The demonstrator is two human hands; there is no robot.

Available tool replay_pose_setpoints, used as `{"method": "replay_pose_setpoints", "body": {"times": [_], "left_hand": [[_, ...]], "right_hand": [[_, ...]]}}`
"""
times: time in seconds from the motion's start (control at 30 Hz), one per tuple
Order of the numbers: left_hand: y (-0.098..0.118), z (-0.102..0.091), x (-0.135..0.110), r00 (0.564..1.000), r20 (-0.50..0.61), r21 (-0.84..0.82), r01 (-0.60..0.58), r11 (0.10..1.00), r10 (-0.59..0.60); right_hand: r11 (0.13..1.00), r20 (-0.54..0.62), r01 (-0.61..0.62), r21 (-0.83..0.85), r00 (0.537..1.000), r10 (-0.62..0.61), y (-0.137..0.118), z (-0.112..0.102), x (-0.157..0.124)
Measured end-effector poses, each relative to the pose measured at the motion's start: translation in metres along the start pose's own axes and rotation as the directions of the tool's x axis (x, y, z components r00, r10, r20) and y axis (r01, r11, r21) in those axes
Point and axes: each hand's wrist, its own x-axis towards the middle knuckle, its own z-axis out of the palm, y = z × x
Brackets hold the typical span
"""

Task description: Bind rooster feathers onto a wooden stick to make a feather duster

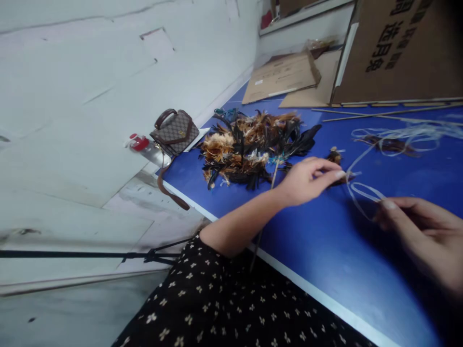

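Observation:
My left hand (310,179) rests on the blue table (318,250), its fingers pinched on a small brown feather bundle (343,179) where a thin white string (361,190) loops off. A thin stick (274,174) runs under that hand toward the table's edge. My right hand (421,231) lies at the right with its fingers closed on the white string. Just left of my left hand a heap of brown, tan and black feathers (249,147) lies on the table.
A small brown handbag (174,131) and a red-capped bottle (144,147) sit at the table's far corner. Flattened cardboard (284,77) and a large cardboard box (401,50) lie beyond. Thin sticks (383,114) and more loose string (405,135) lie near the box.

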Motion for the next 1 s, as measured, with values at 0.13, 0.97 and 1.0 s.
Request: {"method": "replay_pose_setpoints", "body": {"times": [0.13, 0.97, 1.0], "left_hand": [[0.036, -0.035, -0.014, 0.997, -0.022, 0.223, -0.067, 0.973, 0.074], [0.021, -0.020, -0.148, 0.919, -0.241, -0.238, 0.255, 0.937, -0.311], [0.018, -0.009, -0.139, 0.923, -0.183, -0.270, 0.282, 0.921, -0.337]], "right_hand": [[0.997, 0.053, 0.037, 0.066, 0.998, -0.040, -0.020, 0.001, -0.006], [0.973, 0.401, 0.037, 0.230, 0.907, -0.130, -0.038, 0.021, -0.026], [0.972, 0.418, 0.038, 0.230, 0.899, -0.134, -0.038, 0.022, -0.026]]}}
